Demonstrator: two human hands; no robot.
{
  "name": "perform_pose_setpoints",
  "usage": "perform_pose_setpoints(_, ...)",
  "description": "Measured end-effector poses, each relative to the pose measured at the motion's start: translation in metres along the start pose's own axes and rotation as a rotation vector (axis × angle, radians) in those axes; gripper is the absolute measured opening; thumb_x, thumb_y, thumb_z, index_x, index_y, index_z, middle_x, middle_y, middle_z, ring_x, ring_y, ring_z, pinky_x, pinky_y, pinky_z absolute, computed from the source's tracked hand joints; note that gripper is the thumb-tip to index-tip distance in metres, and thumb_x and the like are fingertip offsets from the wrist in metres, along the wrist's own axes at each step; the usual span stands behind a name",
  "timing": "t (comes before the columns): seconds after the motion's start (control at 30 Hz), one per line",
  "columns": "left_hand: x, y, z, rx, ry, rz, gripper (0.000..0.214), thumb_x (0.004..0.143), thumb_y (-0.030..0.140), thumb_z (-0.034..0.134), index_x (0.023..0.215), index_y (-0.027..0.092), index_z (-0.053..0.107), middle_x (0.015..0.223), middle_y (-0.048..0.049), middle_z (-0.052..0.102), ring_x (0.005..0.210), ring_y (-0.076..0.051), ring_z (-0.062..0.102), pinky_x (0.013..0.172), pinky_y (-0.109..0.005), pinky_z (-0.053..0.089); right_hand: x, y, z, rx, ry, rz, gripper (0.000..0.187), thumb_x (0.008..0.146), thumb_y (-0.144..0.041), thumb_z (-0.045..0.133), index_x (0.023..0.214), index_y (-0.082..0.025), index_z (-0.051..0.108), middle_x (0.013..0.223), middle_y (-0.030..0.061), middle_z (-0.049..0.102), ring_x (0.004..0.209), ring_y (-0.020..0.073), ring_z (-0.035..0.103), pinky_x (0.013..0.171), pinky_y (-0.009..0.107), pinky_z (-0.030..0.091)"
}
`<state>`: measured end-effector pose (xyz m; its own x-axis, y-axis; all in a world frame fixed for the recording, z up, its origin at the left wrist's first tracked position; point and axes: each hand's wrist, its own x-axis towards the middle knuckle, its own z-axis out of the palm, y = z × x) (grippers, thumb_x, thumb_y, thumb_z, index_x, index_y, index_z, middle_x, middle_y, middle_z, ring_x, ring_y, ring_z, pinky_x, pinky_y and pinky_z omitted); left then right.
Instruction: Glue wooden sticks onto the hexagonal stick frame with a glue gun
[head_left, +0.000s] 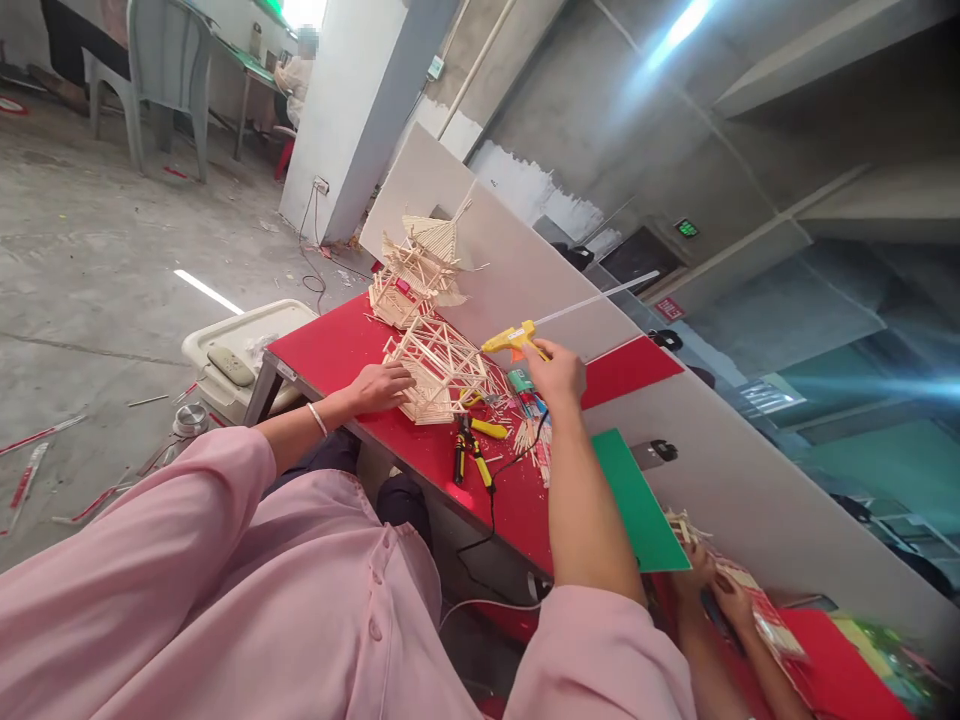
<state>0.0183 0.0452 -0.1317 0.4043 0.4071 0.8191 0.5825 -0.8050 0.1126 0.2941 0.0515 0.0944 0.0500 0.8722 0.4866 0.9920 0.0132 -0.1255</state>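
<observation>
My right hand (556, 372) is closed around the grip of a yellow glue gun (511, 340), its nozzle pointing left toward a stick-built frame (436, 368) on the red table (337, 345). A long glue stick (600, 297) juts from the gun's back. My left hand (381, 386) rests on the near-left side of that frame, fingers curled against the sticks. Behind it stands a taller stick-built tower model (416, 268).
Yellow-handled pliers (471, 450), loose sticks (534, 438) and small tools lie by the frame. A green cutting mat (637, 500) lies to the right. Another person's hands (712, 585) work at the lower right. A white divider board (540, 270) backs the table. A white bin (247, 345) sits at left.
</observation>
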Motion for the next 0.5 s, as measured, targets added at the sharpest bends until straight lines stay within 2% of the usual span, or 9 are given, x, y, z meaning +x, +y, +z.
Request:
perform_pose_setpoints(0.13,-0.001,-0.001,-0.003,0.010,0.015,0.010,0.027,0.096,0.036,0.052,0.105,0.019,0.071,0.098,-0.0106,0.074,0.094,-0.020,0.067,0.072,-0.027,0.053,-0.006,-0.006,0.018,0.053,0.013,0.078,0.045,0.085,-0.055,0.061,0.117,-0.027,0.075,0.109,0.0068,0.077,0.095,0.0262,0.067,0.076,0.032,0.049)
perform_pose_setpoints(0.3,-0.001,-0.002,-0.005,0.020,0.045,0.019,0.029,0.097,0.040,0.053,0.103,0.019,0.072,0.097,-0.0096,0.075,0.092,-0.020,0.069,0.071,-0.027,0.054,-0.009,-0.014,0.036,0.192,-0.001,0.064,0.041,0.086,-0.051,0.062,0.116,-0.026,0.075,0.106,0.0036,0.077,0.095,0.0226,0.069,0.079,0.028,0.050)
perform_pose_setpoints(0.37,-0.001,-0.003,-0.005,0.015,0.066,0.010,0.029,0.097,0.041,0.054,0.103,0.019,0.072,0.097,-0.0097,0.075,0.093,-0.020,0.069,0.073,-0.027,0.055,-0.011,-0.013,0.033,0.248,0.019,0.057,0.043,0.088,-0.051,0.059,0.119,-0.025,0.073,0.108,0.0037,0.077,0.096,0.0215,0.069,0.082,0.028,0.050)
perform_pose_setpoints(0.5,0.002,-0.005,-0.006,0.011,0.143,-0.050,0.030,0.095,0.044,0.057,0.106,0.019,0.071,0.100,-0.0113,0.075,0.096,-0.021,0.069,0.078,-0.031,0.057,-0.021,-0.005,0.015,0.288,0.122,0.087,0.056,0.093,-0.052,0.048,0.135,-0.019,0.062,0.124,0.0107,0.071,0.110,0.0247,0.066,0.093,0.033,0.048)
